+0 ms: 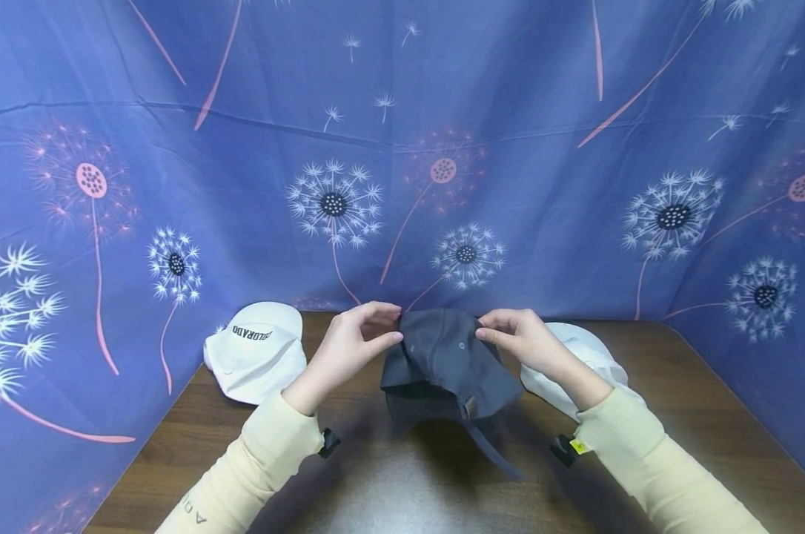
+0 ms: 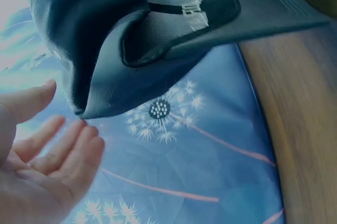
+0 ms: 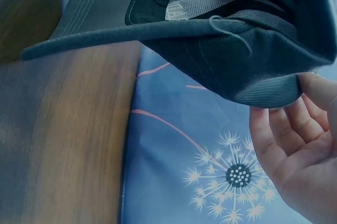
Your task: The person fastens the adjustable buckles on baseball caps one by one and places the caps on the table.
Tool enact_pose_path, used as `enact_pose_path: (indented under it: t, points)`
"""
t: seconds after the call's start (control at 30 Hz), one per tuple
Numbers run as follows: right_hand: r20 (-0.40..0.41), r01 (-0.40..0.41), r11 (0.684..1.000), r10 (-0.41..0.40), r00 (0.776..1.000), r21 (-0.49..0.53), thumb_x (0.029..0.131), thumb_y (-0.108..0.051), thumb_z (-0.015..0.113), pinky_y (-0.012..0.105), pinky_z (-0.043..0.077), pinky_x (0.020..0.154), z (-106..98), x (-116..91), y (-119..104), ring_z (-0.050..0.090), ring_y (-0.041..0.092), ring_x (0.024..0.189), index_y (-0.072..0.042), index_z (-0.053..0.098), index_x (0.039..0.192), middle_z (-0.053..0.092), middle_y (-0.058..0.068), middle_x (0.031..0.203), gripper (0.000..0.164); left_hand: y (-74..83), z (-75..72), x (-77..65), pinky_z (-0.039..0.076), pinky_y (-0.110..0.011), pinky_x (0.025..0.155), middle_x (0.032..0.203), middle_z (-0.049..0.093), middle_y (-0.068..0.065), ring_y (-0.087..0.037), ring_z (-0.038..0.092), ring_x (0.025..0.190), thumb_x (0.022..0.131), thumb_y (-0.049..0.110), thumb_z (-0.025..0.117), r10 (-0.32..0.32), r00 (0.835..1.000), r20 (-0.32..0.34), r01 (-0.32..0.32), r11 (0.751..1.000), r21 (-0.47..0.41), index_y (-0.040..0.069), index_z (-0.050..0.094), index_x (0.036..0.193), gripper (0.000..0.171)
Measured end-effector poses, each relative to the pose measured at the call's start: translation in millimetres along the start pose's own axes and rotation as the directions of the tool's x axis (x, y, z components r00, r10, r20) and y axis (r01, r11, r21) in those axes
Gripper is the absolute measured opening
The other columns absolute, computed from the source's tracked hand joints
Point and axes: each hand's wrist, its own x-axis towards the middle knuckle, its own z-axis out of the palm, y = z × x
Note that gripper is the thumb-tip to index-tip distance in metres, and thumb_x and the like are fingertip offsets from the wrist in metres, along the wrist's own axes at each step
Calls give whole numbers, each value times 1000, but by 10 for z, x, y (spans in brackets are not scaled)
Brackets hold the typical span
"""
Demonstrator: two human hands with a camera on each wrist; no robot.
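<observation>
Dark cap (image 1: pixel 442 360) up over the counter (image 1: pixel 402 482), between both hands, about mid-frame in the head view. Outer crown and small eyelets facing the head camera; lining and a pale label visible in both wrist views. Tilted, brim (image 3: pixel 79 45) pointing away from the fingers. Strap (image 1: pixel 492 449) dangling loose from the near edge, buckle close to its upper end.

Right hand (image 1: pixel 529 341): pinching the crown edge, thumb against one side, other fingers (image 3: pixel 268 132) against the other. Left hand (image 1: pixel 352 337): at the opposite crown edge, thumb well apart from the other fingers (image 2: pixel 79 147), fairly wide, not clamped. Light touch or tiny gap at the left fingertips, cannot tell.

White cap with COLORADO lettering (image 1: pixel 256 360) on the counter, beyond the left forearm. Second white cap (image 1: pixel 585 341) on the counter behind the right hand, partly hidden by wrist and sleeve.

Pale yellow sleeves (image 1: pixel 649 452) on both arms, black device (image 1: pixel 329 443) under each cuff. Blue dandelion-print cloth (image 1: pixel 542 230) around the back and sides.
</observation>
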Motion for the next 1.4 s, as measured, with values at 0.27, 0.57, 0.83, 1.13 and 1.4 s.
enact_pose_path:
  t: [0.27,0.57,0.83,1.13,1.4]
  points:
    - [17,-24,999,23,1000,28,90,-24,65,26,46,63,-3,21,-9,52,10,65,-6,69,101,69,4,87,22,-27,47,-122,49,-30,90,122,60,-1,-16,57,112,73,8,80,356,934,-12,-349,923,164,11,63,118,48]
    - [15,-36,999,36,999,26,90,-26,65,27,47,66,2,43,-30,55,13,70,-7,69,102,70,4,90,23,-21,146,-117,39,-27,103,124,59,-6,-20,51,119,74,9,80,603,794,75,-599,757,260,7,61,119,49]
    - [18,-30,1000,29,999,9,90,-26,65,29,49,69,23,58,-29,60,12,76,-8,70,102,70,4,93,23,-28,168,-39,42,-28,100,111,65,-3,-17,57,109,76,0,75,661,749,40,-641,707,299,10,69,107,34]
    - [27,-39,999,38,999,2,89,-27,66,33,52,78,17,52,-45,65,16,92,-9,70,103,70,5,101,24,79,101,46,47,-27,85,95,70,1,-13,62,94,78,0,71,676,736,-13,-651,714,257,11,73,95,21]
    - [31,-31,1000,30,999,7,88,-25,67,31,52,74,24,37,-61,66,16,89,-8,70,101,71,6,98,22,190,37,110,48,-21,77,89,70,2,-10,61,86,82,0,69,626,779,-36,-613,773,163,11,74,94,17]
